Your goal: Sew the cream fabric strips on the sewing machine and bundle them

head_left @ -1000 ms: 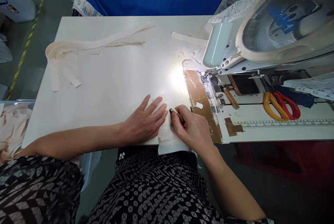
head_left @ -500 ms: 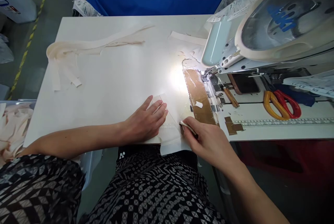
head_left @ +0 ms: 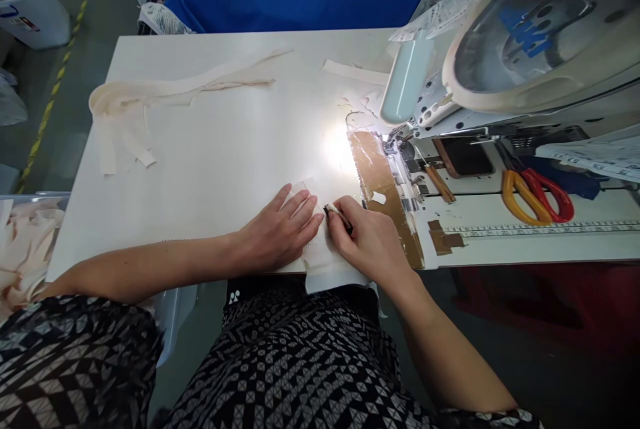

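A piece of thin white fabric [head_left: 327,262] lies at the table's front edge, its lower end hanging over toward my lap. My left hand [head_left: 281,229] rests flat on its left side, fingers slightly apart, pressing it to the table. Closed around a small black-and-white tool [head_left: 339,213], my right hand [head_left: 371,237] is over the fabric's right part. The tool's whitish end points toward my left fingertips. Its exact kind is mostly hidden by my fingers.
A sewing machine [head_left: 505,75] stands at the right, with scissors [head_left: 537,197] and a wooden-handled tool [head_left: 440,183] near it. Cream fabric strips [head_left: 145,92] lie at the table's back left. A bin of fabric [head_left: 30,242] is at the left.
My right hand has moved left and slightly away from me, bringing the small tool closer to my left fingers. The left hand stays on the fabric.
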A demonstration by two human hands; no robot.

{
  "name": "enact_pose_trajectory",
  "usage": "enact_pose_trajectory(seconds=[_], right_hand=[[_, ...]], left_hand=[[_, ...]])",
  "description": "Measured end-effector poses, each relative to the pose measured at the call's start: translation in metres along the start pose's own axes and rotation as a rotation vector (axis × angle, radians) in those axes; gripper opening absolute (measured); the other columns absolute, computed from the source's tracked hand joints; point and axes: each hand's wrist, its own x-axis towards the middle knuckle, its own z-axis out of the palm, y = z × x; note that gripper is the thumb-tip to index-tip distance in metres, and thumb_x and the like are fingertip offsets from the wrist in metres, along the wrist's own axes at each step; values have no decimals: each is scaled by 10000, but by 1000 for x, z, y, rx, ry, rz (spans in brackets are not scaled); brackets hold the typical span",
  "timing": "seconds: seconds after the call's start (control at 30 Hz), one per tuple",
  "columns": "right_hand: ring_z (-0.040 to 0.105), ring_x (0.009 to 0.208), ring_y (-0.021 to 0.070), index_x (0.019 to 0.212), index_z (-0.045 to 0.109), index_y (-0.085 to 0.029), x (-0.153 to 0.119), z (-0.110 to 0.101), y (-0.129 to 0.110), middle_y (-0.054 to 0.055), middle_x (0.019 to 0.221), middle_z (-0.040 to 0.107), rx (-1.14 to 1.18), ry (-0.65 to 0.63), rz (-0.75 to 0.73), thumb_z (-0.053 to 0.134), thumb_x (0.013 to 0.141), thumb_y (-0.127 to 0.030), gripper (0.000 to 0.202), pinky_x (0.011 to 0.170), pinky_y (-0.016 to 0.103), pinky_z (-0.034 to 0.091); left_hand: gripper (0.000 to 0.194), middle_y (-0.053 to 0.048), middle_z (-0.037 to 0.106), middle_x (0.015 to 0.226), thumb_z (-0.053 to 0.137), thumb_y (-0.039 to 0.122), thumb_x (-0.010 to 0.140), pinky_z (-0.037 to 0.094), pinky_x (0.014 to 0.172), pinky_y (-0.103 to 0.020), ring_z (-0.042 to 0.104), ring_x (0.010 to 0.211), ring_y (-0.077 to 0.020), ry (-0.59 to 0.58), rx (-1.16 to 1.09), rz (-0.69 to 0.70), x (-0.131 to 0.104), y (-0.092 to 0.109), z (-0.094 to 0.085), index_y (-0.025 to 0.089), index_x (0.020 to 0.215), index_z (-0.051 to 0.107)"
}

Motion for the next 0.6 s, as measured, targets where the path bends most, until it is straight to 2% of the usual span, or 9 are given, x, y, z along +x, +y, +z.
enact_pose_trajectory(seconds=[0.23, 0.4, 0.5, 0.6], right_hand=[[388, 485, 152, 704, 399, -241, 5, -8, 0, -19, 517, 442, -53, -63, -48, 413, 874, -308, 183, 528, 300, 195], [364, 474, 130, 655, 311, -242, 1, -23, 11, -40, 502, 384, 67, -183, -76, 438, 863, -296, 250, 508, 287, 218], [390, 466, 123, 681, 359, -242, -10, -27, 18, -52, 510, 399, 131, -80, -8, 443, 911, -354, 270, 497, 269, 262], [439, 466, 128, 762, 451, -234, -23, -24, 19, -55, 528, 453, 102, 27, 12, 437, 951, -375, 236, 498, 263, 294]], left_hand=[[401, -210, 580, 1358, 515, 264, 937, 355, 1089, -540, 550, 1252, -345, 6, -4, -6, 0, 1, 2, 68, 1281, 578], [411, -228, 560, 1372, 523, 260, 929, 357, 1085, -555, 533, 1268, -362, -26, -28, -2, 0, 1, -1, 62, 1285, 570], [424, -212, 554, 1380, 519, 213, 908, 383, 1070, -542, 511, 1285, -372, -40, -61, -7, -1, 1, 0, 53, 1298, 559], [427, -168, 542, 1405, 491, 159, 904, 382, 1082, -528, 476, 1315, -364, -45, -97, -10, -2, 0, 2, 50, 1313, 549]])
